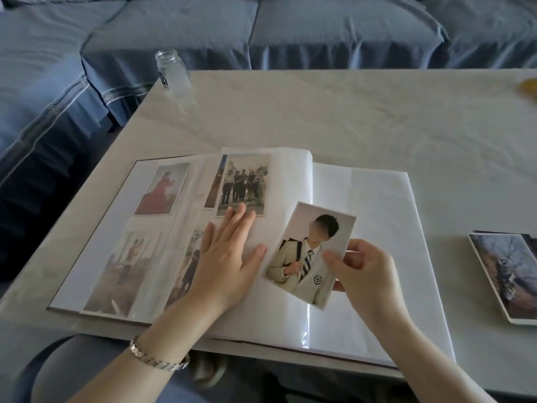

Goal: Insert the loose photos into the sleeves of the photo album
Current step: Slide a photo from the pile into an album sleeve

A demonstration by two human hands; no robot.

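Note:
The photo album [374, 216] lies open at the table's near edge. Its left pages hold several sleeved photos; its right page shows blank white sleeves. My left hand [225, 254] rests flat with straight fingers on the left page near the spine. My right hand [363, 271] pinches a loose portrait photo [305, 257] of a person in a pale school blazer, tilted above the spine and the right page. A stack of loose photos [505, 274] lies on the table to the right of the album.
An empty clear glass jar [173, 72] stands at the table's far left corner. A blue sofa [261, 30] runs behind and to the left of the white marble table [363, 117]. A yellow object [529, 85] shows at the right edge.

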